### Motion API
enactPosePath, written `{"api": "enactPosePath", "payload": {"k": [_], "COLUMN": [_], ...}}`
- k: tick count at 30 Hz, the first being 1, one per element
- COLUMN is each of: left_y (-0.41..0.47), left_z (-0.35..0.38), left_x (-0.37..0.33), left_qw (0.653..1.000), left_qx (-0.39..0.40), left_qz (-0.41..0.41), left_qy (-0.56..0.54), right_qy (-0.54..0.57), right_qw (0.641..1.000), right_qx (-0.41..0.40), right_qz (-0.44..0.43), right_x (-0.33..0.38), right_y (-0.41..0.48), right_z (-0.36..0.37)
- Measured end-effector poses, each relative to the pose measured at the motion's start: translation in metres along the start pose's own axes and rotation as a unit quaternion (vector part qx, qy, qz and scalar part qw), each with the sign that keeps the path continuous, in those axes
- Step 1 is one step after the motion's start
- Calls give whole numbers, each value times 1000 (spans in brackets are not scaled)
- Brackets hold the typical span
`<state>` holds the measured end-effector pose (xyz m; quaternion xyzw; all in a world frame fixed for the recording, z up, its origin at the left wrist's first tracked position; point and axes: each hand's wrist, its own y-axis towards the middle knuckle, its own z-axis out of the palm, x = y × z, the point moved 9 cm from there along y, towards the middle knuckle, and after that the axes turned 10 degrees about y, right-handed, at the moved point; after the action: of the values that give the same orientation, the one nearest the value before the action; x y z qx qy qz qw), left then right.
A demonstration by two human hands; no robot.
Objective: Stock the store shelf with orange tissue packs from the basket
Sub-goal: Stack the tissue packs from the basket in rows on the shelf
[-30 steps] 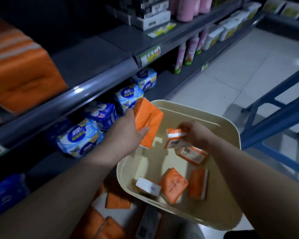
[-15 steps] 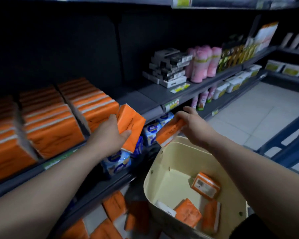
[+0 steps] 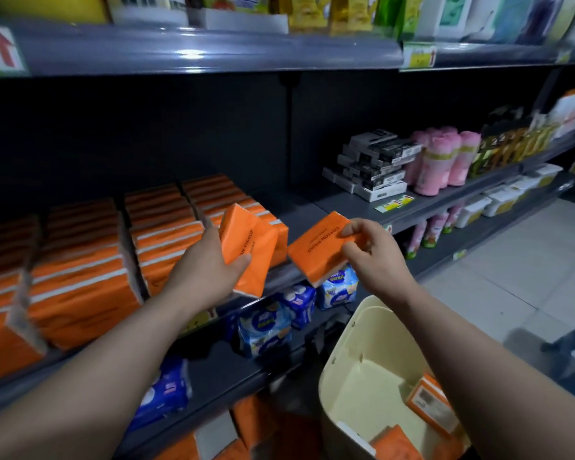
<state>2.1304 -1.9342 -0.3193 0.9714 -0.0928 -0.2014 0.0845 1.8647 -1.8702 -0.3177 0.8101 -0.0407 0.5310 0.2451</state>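
1. Left hand [image 3: 210, 263] is wrapped round the left pack [image 3: 249, 250], thumb on the front, holding it upright right in front of the rightmost stack [image 3: 213, 207] on the shelf [image 3: 312, 207].
2. Right hand [image 3: 375, 257] only pinches the right pack [image 3: 319, 250] by one end. It's tilted and hangs out past the shelf edge, above the blue packs [image 3: 266, 327].
3. Basket [image 3: 352, 393] sits low on the right with spare packs [image 3: 432, 403] inside, so I'd say there's plenty left to stock.
4. Biggest worry is that fingertip pinch. The wrapper looks slick and the pack is squishy, so it could slip and drop onto the lower shelf or the floor.
5. Shoving the left pack in at an angle could knock the stack's front pack off.
6. Both hands are full, so there's nothing free to catch a tumble.
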Motion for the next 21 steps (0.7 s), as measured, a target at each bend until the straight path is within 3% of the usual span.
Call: {"api": "enactPosePath", "payload": {"k": [4,11,16,21], "left_y": [4,-1,-2,25], "left_z": [-8,-12,-14,-37], "left_x": [4,12,9,-12], "left_qw": [1000,994,990,985], "left_qx": [-14,-72,-80,-103], "left_qz": [4,30,37,55], "left_qy": [-18,-80,-106,-128], "right_qy": [29,85,68,164], "right_qw": [999,995,992,980], "right_qx": [-39,-16,-57,-60], "right_qz": [7,42,90,97], "right_x": [3,-9,-21,-23], "right_y": [8,17,27,43], "right_z": [4,20,9,0]}}
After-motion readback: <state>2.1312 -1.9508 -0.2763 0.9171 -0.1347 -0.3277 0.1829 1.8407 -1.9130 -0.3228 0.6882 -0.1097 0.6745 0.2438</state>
